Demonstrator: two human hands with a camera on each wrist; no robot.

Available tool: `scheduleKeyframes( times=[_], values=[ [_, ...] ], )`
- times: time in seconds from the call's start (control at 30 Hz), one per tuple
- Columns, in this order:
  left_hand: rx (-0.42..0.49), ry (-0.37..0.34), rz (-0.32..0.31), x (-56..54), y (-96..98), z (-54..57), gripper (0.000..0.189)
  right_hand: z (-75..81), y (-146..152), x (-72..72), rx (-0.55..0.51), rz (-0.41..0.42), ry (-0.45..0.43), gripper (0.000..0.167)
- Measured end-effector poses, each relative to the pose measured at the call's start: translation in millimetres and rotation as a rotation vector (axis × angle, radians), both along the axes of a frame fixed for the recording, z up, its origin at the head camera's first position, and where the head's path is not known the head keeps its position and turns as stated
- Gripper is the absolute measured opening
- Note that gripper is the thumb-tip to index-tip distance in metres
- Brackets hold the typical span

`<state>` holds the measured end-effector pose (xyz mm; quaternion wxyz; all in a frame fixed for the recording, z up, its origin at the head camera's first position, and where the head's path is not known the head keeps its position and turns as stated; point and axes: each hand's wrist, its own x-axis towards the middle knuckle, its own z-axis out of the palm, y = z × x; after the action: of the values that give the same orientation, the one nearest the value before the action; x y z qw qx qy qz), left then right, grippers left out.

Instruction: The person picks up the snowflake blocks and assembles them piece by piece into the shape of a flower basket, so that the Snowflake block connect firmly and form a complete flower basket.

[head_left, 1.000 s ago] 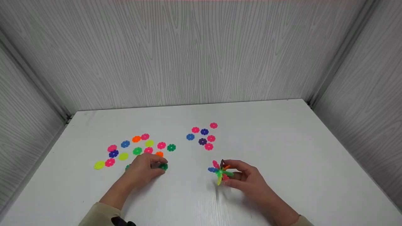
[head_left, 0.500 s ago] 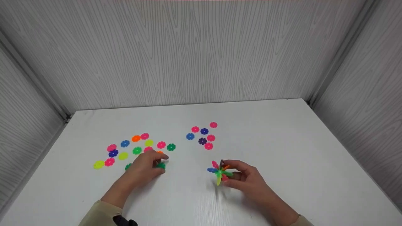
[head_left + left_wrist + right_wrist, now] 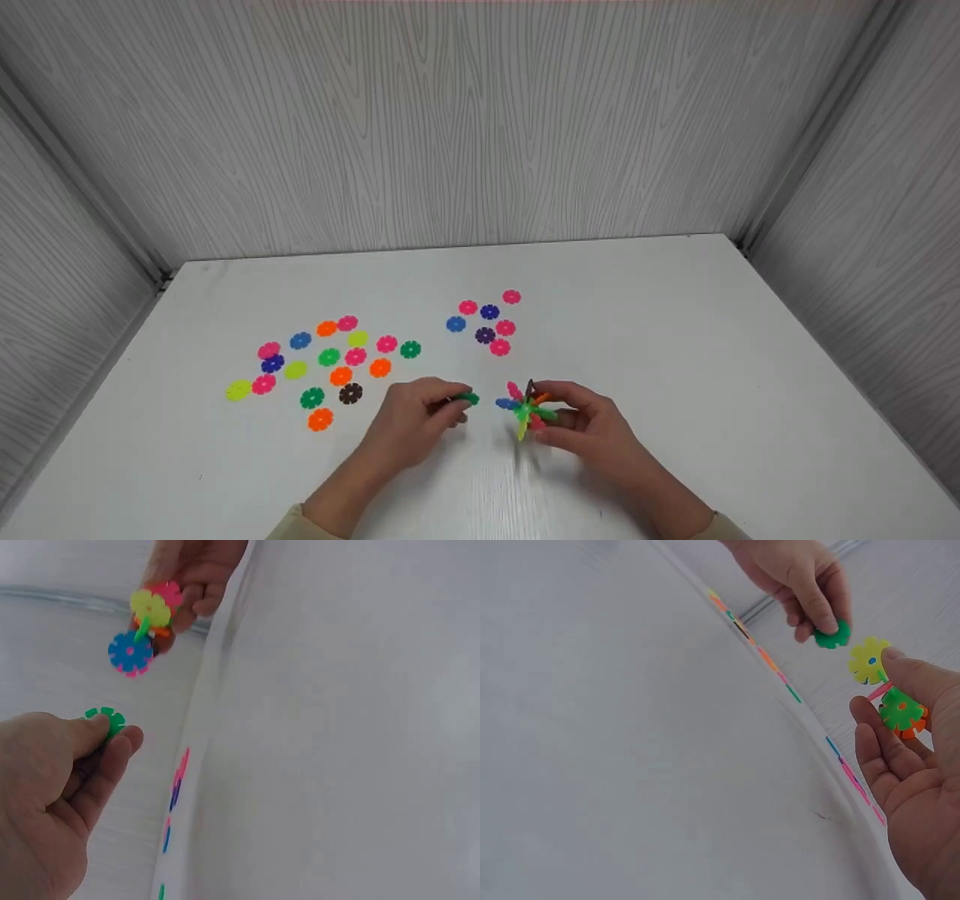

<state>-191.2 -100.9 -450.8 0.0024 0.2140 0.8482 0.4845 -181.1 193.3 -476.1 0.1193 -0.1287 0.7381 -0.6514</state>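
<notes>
My left hand (image 3: 416,420) pinches a dark green notched plastic disc (image 3: 470,398) between thumb and fingers, just left of the other hand. Its toothed rim sticks out past the fingertips in the left wrist view. My right hand (image 3: 592,424) holds a cluster of interlocked discs (image 3: 525,411), with blue, pink, yellow, green, orange and brown pieces fanning out from a green centre. In the right wrist view the cluster's yellow disc (image 3: 870,660) faces the green disc (image 3: 832,634), a small gap between them. Part of the cluster is hidden behind the right fingers.
On the white table (image 3: 675,322), many loose discs lie flat at the left, among them a brown disc (image 3: 350,393) and an orange disc (image 3: 320,419). A smaller group with a purple disc (image 3: 485,335) lies further back near the middle. Grey wood-grain panels (image 3: 465,127) wall the table.
My left hand has picked up the green disc from the left group and carried it right, toward the cluster. The discs it covered now show. My right hand has stayed in place with the cluster.
</notes>
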Motion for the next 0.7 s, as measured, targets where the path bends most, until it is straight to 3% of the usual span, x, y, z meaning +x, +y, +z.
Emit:
scheduleKeyframes(
  times=[0.2,0.4,0.7],
  values=[
    [0.150,-0.078,0.024,14.0,29.4,-3.2,0.012,-1.5,0,2.0,-0.030,-0.003,0.016,0.059],
    [0.193,-0.082,0.049,18.1,41.9,-11.3,0.010,-2.1,0,3.4,-0.053,0.017,0.013,0.058],
    [0.212,-0.064,0.061,19.5,44.4,-16.4,0.010,-2.7,0,2.8,-0.047,0.005,0.016,0.057]
  ],
)
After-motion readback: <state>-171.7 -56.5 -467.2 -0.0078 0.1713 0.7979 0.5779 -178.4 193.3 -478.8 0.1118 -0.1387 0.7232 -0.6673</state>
